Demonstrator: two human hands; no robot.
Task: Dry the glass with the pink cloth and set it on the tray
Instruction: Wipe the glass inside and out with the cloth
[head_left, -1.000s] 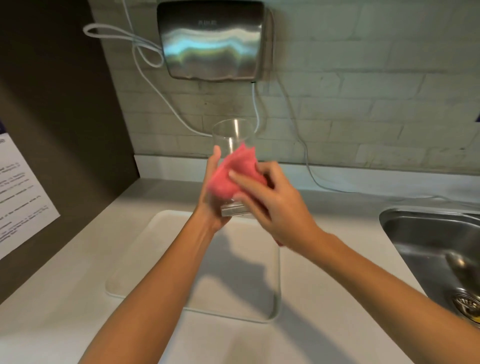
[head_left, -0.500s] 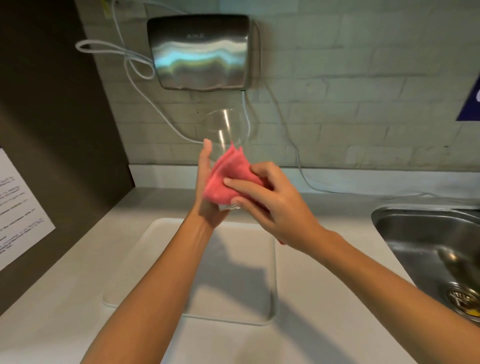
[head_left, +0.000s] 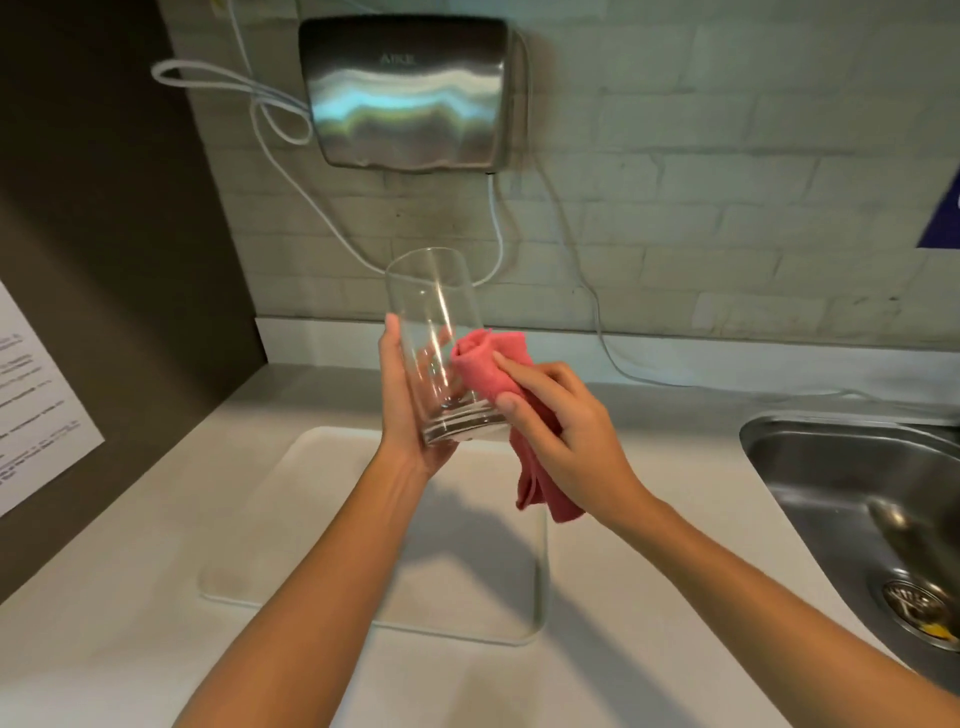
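A tall clear glass (head_left: 434, 332) is held above the counter, tilted slightly left at the top, mouth up. My left hand (head_left: 402, 405) grips its lower half and base from the left and below. My right hand (head_left: 561, 431) holds a bunched pink cloth (head_left: 491, 369) pressed against the glass's right side near the base; a tail of the cloth hangs below my palm. Under both hands a white rectangular tray (head_left: 291, 530) lies flat on the counter with nothing on it.
A steel sink (head_left: 857, 499) with a drain is set into the white counter at the right. A metal hand dryer (head_left: 410, 93) hangs on the brick wall, with white cables running down. A dark panel with a printed sheet (head_left: 36, 410) stands at the left.
The pink cloth has slid from the front of the glass to its right side, uncovering the glass. The glass has tipped a little to the left.
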